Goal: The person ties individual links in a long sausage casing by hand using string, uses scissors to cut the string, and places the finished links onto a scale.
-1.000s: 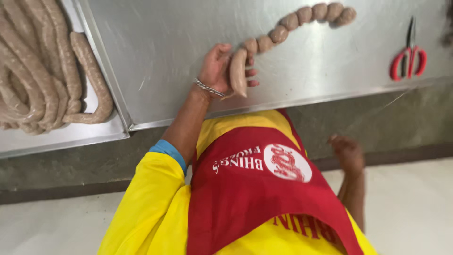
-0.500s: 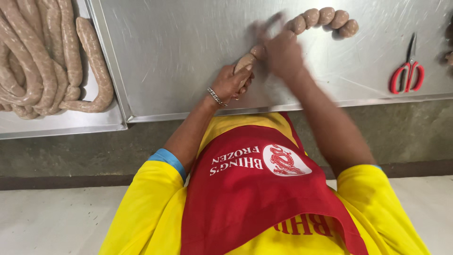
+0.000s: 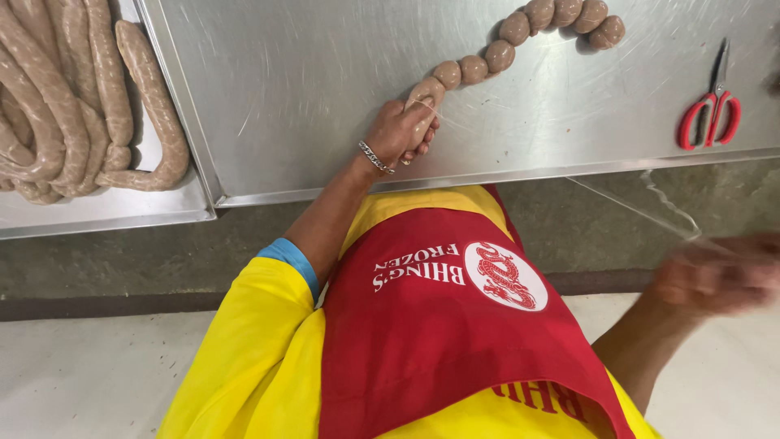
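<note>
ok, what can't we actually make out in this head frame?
- Right hand: motion-blurred off the table edge; its grip and any contents are unreadable.
- Thin string: faint, fades into the blur.
- Sausage link under the left hand: its near end is covered by the fingers.
- Long sausages in the tray: cut off by the left edge.
- Scissors: blade tips too small.

Round white-and-red emblem (image 3: 505, 276) on red apron (image 3: 455, 341).
</note>
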